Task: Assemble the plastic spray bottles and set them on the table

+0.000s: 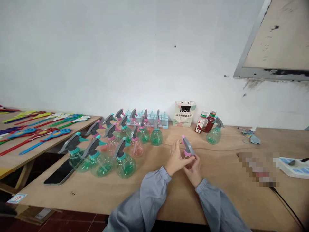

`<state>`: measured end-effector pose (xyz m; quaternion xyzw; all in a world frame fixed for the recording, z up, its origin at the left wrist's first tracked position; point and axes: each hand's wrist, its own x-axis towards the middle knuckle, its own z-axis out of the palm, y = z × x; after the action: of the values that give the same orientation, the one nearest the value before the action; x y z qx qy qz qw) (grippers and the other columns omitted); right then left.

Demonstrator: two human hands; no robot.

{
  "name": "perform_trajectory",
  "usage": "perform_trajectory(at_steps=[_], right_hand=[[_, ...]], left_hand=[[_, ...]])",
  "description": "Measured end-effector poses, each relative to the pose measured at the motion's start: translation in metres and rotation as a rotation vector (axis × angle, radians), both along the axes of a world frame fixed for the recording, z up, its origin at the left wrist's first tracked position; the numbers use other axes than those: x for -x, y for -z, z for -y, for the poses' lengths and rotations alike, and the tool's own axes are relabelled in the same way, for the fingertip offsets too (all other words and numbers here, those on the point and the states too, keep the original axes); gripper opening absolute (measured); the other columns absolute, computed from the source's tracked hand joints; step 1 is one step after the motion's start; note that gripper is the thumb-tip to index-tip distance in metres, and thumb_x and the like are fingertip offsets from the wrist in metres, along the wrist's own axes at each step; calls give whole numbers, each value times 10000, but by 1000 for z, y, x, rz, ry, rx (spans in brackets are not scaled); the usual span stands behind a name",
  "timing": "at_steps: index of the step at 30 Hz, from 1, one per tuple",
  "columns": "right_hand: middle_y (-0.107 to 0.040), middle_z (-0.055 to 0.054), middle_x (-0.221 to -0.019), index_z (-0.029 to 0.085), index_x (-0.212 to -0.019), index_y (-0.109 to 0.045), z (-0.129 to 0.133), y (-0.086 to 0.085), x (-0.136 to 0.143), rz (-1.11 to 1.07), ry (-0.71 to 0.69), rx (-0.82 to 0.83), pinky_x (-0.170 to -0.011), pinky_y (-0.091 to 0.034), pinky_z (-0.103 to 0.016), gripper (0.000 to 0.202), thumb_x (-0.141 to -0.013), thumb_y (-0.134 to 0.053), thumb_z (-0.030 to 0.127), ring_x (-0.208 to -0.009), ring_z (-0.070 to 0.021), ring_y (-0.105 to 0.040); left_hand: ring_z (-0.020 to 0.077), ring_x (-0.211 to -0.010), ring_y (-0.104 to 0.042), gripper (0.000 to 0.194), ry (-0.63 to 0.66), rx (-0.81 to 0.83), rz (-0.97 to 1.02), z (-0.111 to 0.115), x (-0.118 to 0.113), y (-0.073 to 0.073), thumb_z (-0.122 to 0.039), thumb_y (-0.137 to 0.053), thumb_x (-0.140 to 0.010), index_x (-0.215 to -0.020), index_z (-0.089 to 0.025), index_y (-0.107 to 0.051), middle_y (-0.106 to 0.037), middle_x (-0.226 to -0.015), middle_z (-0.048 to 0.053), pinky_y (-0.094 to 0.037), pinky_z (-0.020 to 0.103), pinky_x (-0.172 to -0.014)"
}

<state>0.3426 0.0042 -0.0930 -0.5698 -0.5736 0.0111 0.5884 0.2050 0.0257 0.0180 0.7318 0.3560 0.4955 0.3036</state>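
Observation:
A spray bottle with a grey head and pink collar (187, 147) stands near the middle of the wooden table (178, 199), its lower part mostly covered by my hands. My left hand (176, 157) is wrapped round its left side, just below the trigger head. On its right side my right hand (193, 170) grips the body, fingers curled. To the left, several round spray bottles stand grouped, some green with teal collars, such as the front one (125, 165), others pink (136, 146).
One green spray bottle (213, 135) stands by two sauce bottles (203, 122) and a paper bag (184, 113) near the wall. A phone (60, 172) lies at left. A blue rack (164, 120), a white tray (293, 167) and a black cable (287, 204) are also there.

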Motion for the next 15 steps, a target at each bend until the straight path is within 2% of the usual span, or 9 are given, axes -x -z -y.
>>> perform_trajectory(at_steps=[2, 4, 6, 7, 9, 12, 13, 15], right_hand=[[-549, -182, -1244, 198, -1355, -397, 9, 4, 12, 68, -77, -1, -965, -482, -606, 869, -725, -664, 734, -1137, -382, -578], [-540, -182, -1276, 197, -1387, -387, 15, 4, 13, 136, -172, -13, -992, -471, -602, 863, -754, -642, 725, -1176, -386, -564], [-535, -165, -1297, 206, -1375, -409, 12, -6, 1, 164, -216, -36, -1043, -437, -590, 773, -812, -583, 706, -1215, -370, -542], [-531, -155, -1303, 210, -1357, -424, 6, -15, -11, 149, -193, -49, -1069, -416, -581, 719, -840, -549, 694, -1230, -357, -531], [-532, -144, -1283, 199, -1331, -431, -15, -39, -44, 40, -3, -57, -1096, -386, -558, 637, -888, -495, 652, -1227, -327, -524], [-490, -184, -1332, 156, -1302, -441, -60, -79, -108, -160, 390, -37, -1124, -354, -523, 757, -801, -550, 714, -1294, -343, -454], [-457, -218, -1370, 132, -1312, -431, -74, -90, -129, -200, 459, -30, -1136, -315, -560, 808, -775, -562, 722, -1335, -376, -404], [-457, -249, -1390, 119, -1308, -442, -100, -104, -168, -235, 504, 8, -1139, -273, -615, 850, -723, -612, 712, -1352, -416, -383]], left_hand=[[336, -1291, -524, 816, 30, 6, 35, 1, 0, -2, -358, -781, -718, -1423, -172, -416, -565, -1330, 178, -395, 528, -1113], [296, -1223, -570, 724, 62, 30, 83, 0, 6, -2, -299, -724, -747, -1404, -177, -446, -593, -1291, 163, -453, 477, -1062], [265, -1199, -586, 675, 81, 62, 139, 0, 18, -3, -265, -675, -754, -1394, -185, -475, -590, -1324, 158, -479, 433, -1032], [250, -1176, -598, 642, 78, 79, 162, 0, 26, -4, -250, -651, -752, -1374, -190, -505, -597, -1330, 148, -485, 417, -1023], [212, -1038, -640, 525, 61, 117, 179, 0, 41, -9, -233, -607, -741, -1265, -195, -604, -653, -1252, 109, -508, 383, -967], [134, -687, -590, 340, 60, 186, 152, 0, 63, -18, -242, -572, -733, -1043, -188, -701, -698, -893, 27, -529, 300, -740], [117, -609, -543, 304, 71, 206, 143, 0, 68, -20, -248, -569, -732, -994, -187, -711, -663, -779, 2, -509, 276, -665], [115, -568, -516, 270, 89, 217, 146, 1, 76, -23, -250, -571, -725, -941, -192, -721, -606, -669, -17, -488, 260, -610]])
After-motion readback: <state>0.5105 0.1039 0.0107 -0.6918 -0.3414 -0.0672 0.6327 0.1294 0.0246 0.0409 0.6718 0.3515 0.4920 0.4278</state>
